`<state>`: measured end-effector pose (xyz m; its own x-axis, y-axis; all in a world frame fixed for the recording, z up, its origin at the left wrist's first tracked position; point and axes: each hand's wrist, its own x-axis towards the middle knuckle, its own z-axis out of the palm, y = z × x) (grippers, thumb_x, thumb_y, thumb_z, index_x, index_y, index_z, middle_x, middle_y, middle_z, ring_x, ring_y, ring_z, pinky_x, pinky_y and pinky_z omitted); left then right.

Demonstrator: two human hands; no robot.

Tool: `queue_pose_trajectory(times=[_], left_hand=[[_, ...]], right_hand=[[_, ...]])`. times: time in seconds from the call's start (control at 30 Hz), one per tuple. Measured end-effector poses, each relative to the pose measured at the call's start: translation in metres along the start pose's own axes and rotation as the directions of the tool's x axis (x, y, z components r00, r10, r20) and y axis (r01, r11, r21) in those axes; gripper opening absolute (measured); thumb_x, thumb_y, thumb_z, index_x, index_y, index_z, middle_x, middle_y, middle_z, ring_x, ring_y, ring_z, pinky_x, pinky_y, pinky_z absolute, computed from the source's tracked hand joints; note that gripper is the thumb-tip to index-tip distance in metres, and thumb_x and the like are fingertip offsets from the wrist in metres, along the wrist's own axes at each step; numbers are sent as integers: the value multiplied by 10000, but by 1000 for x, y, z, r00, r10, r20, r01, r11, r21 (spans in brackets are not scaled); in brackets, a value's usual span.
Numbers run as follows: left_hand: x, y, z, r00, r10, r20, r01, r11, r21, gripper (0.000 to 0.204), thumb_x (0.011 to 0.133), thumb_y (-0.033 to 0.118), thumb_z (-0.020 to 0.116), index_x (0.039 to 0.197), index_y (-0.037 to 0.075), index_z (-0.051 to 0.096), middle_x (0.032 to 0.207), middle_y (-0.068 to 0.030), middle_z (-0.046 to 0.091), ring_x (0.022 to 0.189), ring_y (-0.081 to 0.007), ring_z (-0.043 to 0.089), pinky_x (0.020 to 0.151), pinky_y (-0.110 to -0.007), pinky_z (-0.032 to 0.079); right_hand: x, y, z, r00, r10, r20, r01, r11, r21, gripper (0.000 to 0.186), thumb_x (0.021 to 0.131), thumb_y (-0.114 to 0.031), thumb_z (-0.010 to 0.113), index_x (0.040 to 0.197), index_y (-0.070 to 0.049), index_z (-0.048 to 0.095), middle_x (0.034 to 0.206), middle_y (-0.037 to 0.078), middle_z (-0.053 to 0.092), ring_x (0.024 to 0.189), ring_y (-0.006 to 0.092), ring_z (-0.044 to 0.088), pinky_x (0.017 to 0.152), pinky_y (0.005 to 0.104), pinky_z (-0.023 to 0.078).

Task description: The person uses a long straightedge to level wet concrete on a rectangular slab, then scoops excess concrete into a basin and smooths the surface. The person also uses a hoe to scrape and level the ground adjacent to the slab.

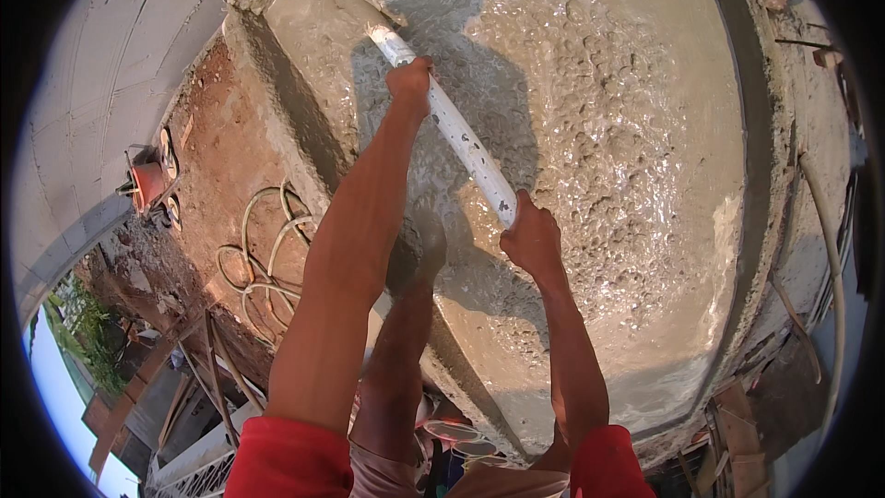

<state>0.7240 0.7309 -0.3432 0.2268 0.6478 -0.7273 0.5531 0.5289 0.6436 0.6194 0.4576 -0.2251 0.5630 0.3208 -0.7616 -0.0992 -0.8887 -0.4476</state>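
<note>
Both hands (410,78) clenched round pipe (452,124)

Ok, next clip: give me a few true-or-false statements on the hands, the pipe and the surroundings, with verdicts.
1. Both hands grip one white pipe. True: the left hand holds it farther up, the right hand nearer its near end.
2. The pipe's far end lies in wet concrete. True.
3. The concrete is dry and smooth. False: it glistens and is lumpy.
4. A coiled hose lies on the reddish ground at left. True.
5. The right hand is empty. False: it is closed on the pipe.
</note>
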Motion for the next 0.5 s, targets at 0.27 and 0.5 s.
queue_pose_trajectory(times=[0.27,0.5], left_hand=[[-167,-171,-23,986,-118,-115,147,947,284,420,694,212,767,929,-114,646,830,-205,684,723,-314,676,651,-448,527],[-378,-344,-52,949,-309,-68,311,874,372,246,768,118,746,882,-53,612,718,-127,635,616,-230,624,533,-419,482]], right_hand=[[-188,109,-18,934,269,233,-256,963,-87,513,733,-96,694,1211,-83,507,988,260,677,958,447,669,824,518,541],[-391,237,15,871,448,199,-410,888,-208,602,626,-140,746,1187,-41,549,922,282,688,884,462,678,814,524,554]])
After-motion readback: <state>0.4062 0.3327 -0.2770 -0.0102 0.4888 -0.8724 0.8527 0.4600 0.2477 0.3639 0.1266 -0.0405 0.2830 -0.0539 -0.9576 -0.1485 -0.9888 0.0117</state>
